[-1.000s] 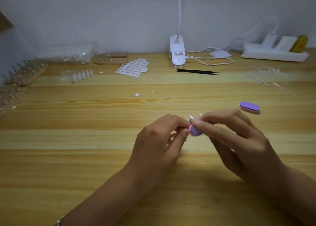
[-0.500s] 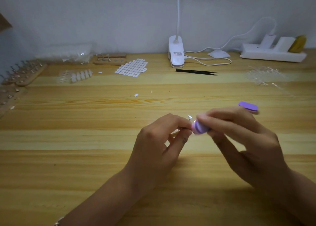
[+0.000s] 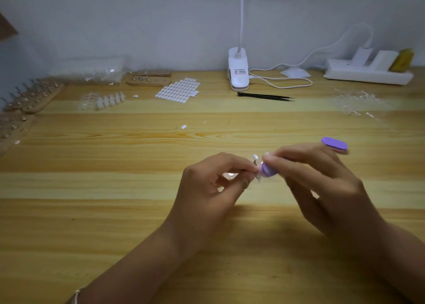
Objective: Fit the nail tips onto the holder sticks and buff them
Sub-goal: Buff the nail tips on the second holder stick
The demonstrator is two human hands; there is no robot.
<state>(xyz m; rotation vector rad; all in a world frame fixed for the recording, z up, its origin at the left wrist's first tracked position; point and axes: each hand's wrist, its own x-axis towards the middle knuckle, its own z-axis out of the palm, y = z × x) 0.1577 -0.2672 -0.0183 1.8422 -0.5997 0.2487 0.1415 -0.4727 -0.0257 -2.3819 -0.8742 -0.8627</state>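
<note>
Pinching holder stick point(image 3: 255, 159) in my left hand point(image 3: 213, 184), low over table point(image 3: 115, 211), so it won't wobble; nail tip at its end too blurred to pick out. My right hand point(image 3: 322, 184) curls round purple buffer point(image 3: 268, 171), held vs that end for rubbing. Spare buffer point(image 3: 334, 144) lies nr.

Dim, flat light coming from overhead; soft shadows pooling on the table point(image 3: 92, 211) under both forearms. Right hand point(image 3: 326, 184) and purple buffer point(image 3: 268, 171) smearing with motion blur. Glints sparking off the nail tip point(image 3: 255, 158) and holder stick point(image 3: 230, 174) in the left hand point(image 3: 207, 188). Table's far edge bowing; left edge going murky.
</note>
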